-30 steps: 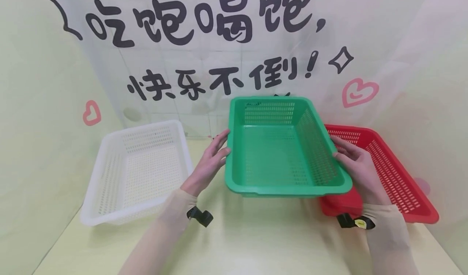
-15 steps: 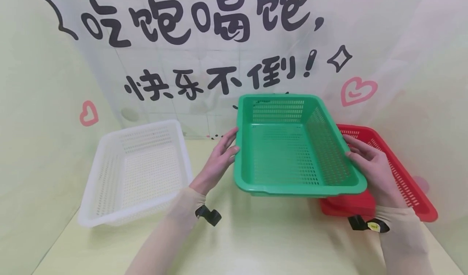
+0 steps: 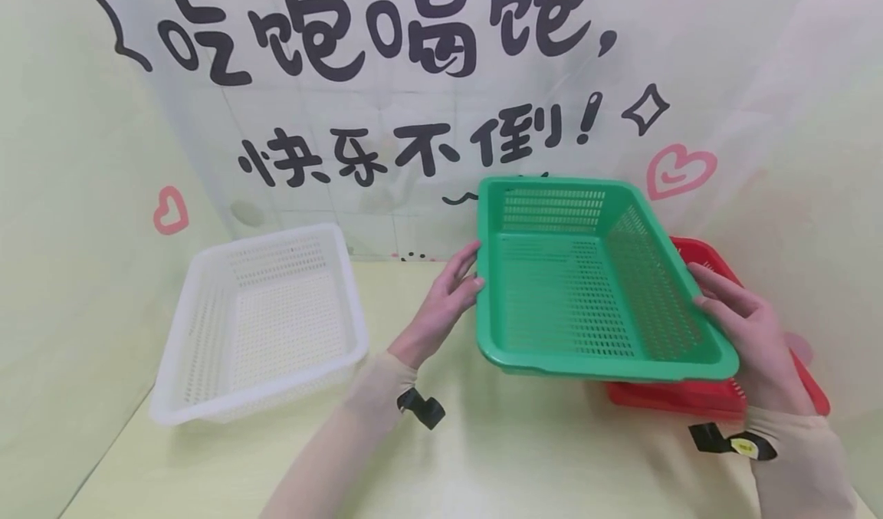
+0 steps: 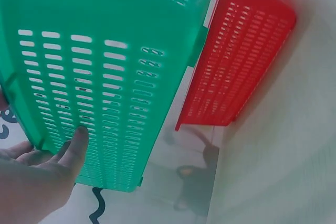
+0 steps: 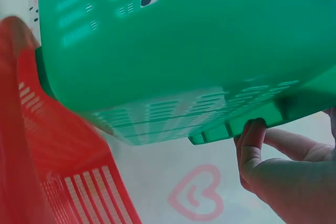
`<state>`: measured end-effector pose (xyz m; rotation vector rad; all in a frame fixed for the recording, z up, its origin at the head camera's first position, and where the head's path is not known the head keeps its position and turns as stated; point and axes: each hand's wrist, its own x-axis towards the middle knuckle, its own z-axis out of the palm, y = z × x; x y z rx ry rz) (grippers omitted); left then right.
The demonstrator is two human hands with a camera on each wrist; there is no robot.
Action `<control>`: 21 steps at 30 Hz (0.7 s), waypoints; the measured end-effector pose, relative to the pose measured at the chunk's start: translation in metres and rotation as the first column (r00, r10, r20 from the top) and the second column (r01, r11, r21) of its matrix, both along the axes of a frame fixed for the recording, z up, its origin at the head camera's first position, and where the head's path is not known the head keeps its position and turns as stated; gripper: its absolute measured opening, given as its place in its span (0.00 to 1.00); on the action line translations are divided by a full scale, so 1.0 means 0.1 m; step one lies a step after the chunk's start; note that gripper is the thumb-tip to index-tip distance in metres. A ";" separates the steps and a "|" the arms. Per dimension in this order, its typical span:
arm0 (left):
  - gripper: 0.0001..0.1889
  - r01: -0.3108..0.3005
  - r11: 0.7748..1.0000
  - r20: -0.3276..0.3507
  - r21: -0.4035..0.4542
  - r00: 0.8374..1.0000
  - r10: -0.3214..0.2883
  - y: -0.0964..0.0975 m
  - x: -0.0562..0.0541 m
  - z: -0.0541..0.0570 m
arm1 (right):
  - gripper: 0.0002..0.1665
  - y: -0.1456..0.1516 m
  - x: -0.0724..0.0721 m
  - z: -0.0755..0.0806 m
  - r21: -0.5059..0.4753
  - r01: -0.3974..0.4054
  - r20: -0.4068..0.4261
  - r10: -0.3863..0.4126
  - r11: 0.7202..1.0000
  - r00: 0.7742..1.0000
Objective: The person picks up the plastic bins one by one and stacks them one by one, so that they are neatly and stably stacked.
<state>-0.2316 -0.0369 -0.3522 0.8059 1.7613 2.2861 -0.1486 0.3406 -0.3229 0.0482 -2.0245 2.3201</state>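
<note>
Both hands carry a green plastic basket [image 3: 607, 367], raised above the table with its open top facing up. My left hand [image 3: 444, 300] grips the rim at its left side, thumb on top; in the left wrist view some fingers [image 4: 77, 148] lie against the slotted side wall. On the opposite side my right hand [image 3: 748, 335] holds the rim, with fingertips [image 5: 255, 132] curled under its edge in the right wrist view. A red basket [image 3: 672, 398] sits on the table at the right, largely hidden behind the green one and the right hand.
At the left of the table [image 3: 441, 473] stands a white basket [image 3: 262, 387], slightly turned. A pale banner [image 3: 407, 220] with black Chinese lettering and pink hearts hangs behind, and light walls close off both sides.
Both hands have moved to the right with the green basket, which now covers more of the red basket. The white and red baskets have stayed in place.
</note>
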 end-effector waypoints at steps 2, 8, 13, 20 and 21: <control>0.33 0.005 1.000 -0.003 0.005 1.000 -0.005 0.05 0.00 0.00 | 0.29 0.06 0.02 -0.01 -0.018 -0.017 -0.016 0.016 1.000 1.000; 0.33 0.010 1.000 -0.011 -0.005 1.000 -0.010 0.15 0.02 -0.01 | 0.28 0.15 0.05 -0.01 -0.035 -0.050 -0.107 0.046 0.998 0.993; 0.35 0.011 1.000 -0.017 0.006 1.000 -0.011 0.21 0.03 -0.03 | 0.27 0.19 0.04 -0.02 -0.123 -0.094 -0.158 0.074 0.988 0.985; 0.38 0.061 0.992 -0.016 0.107 0.998 -0.060 0.52 0.05 -0.08 | 0.27 0.41 0.11 0.04 -0.120 -0.026 -0.188 0.003 0.992 0.982; 0.38 0.065 0.991 -0.014 0.121 0.998 -0.064 0.56 0.05 -0.09 | 0.27 0.44 0.13 0.05 -0.123 -0.012 -0.188 -0.011 0.992 0.982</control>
